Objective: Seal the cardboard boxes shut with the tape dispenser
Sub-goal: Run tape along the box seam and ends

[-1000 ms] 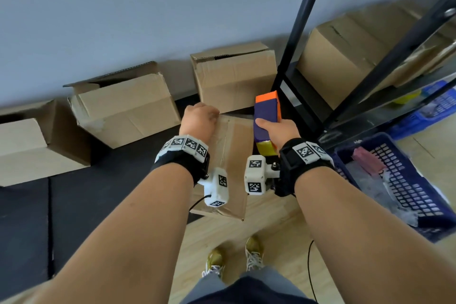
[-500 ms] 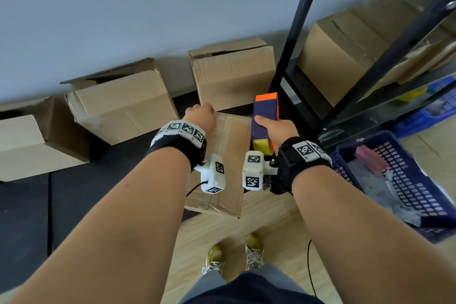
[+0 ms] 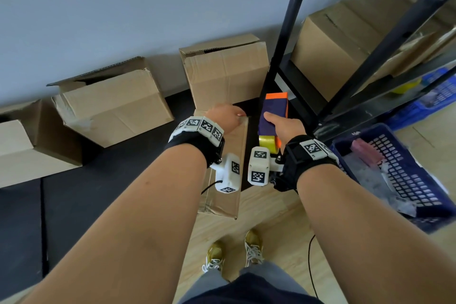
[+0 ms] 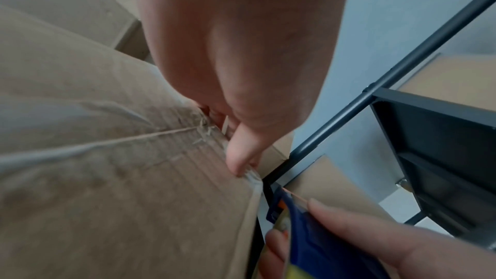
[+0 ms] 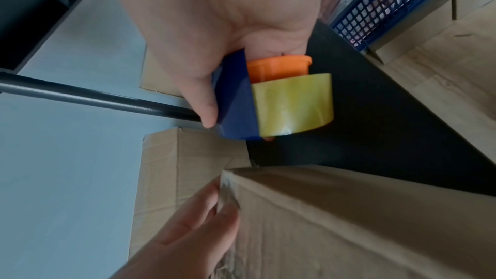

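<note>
Down here the floor (image 3: pixel 276 217) is pale wood planks with a dark mat (image 3: pixel 98 175) along the grey wall (image 3: pixel 123 7), where three open boxes (image 3: pixel 111 103) sit beside a black shelf frame (image 3: pixel 293 39) and a blue basket (image 3: pixel 399 173). The cardboard box (image 3: pixel 227 195) being sealed is plain brown, its flaps closed along a centre seam with clear tape over it. The left hand (image 3: pixel 224 118) curls over its far edge, fingers gripping the corner. The right hand (image 3: pixel 286 126) grips the tape dispenser (image 3: pixel 272 116), blue and orange with a yellowish roll, just beside the box's right edge. Since a second ago the box has turned narrower to view and the dispenser has lifted slightly away.
</note>
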Available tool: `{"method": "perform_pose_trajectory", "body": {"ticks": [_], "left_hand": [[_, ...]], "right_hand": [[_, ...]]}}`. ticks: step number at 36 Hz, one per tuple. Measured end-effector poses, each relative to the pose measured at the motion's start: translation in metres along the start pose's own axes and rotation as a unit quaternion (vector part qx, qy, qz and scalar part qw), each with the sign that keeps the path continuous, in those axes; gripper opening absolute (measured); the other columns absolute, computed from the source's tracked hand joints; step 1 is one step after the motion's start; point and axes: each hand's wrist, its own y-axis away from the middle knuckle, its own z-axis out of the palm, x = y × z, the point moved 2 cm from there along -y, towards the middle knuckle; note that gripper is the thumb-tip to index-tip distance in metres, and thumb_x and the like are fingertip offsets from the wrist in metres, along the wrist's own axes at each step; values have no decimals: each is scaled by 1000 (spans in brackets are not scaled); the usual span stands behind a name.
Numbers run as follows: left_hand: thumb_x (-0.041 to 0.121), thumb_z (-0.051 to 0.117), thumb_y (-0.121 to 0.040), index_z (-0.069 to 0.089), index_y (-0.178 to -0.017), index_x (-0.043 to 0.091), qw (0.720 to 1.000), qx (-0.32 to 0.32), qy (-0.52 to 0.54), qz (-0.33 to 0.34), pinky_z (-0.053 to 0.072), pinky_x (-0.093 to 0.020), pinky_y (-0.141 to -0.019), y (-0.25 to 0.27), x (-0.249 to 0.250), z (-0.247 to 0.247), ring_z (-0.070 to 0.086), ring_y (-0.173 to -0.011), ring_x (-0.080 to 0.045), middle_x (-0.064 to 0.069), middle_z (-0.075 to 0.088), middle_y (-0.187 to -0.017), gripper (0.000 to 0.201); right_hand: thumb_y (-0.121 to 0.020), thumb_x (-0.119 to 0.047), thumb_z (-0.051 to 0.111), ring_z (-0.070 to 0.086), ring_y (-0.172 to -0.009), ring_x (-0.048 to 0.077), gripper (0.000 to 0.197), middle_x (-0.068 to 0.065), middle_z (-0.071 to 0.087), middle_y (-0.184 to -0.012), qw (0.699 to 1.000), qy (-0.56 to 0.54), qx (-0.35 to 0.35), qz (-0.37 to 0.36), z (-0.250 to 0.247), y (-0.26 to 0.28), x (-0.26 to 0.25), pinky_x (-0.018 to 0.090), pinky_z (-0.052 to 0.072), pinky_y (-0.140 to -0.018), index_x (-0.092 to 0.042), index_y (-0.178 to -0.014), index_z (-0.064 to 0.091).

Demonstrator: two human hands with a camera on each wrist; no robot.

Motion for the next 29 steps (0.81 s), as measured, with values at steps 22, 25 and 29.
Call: {"method": "perform_pose_trajectory", "body": {"ticks": [22, 25, 29], "left_hand": [[21, 33, -98, 54, -129, 32, 995, -86, -54, -11, 31, -42, -108, -12, 13, 2, 45, -126, -26, -3, 49, -138, 39], [22, 32, -98, 50, -135, 23, 994, -86, -59, -36, 27, -42, -109, -12, 12, 5, 43, -128, -26, -3, 48, -141, 42], [21, 34, -98, 49, -135, 22, 992, -94, -78, -26, 27, -42, -107, -12, 9, 4, 43, -129, -26, 1, 47, -142, 40]], "right_hand": [[-79, -40, 80, 69, -100, 31, 54, 16, 72, -106, 1000, -3, -13, 17, -3, -6, 6, 46, 53, -98, -2, -114, 66], [-75, -42, 82, 71, -97, 32, 55, 16, 74, -102, 1000, -6, -13, 21, -5, -10, 8, 47, 55, -96, -2, -110, 68], [-80, -40, 79, 69, -97, 29, 51, 13, 72, -103, 1000, 6, -13, 23, -10, -10, 7, 41, 54, -96, -1, -109, 66]]}}
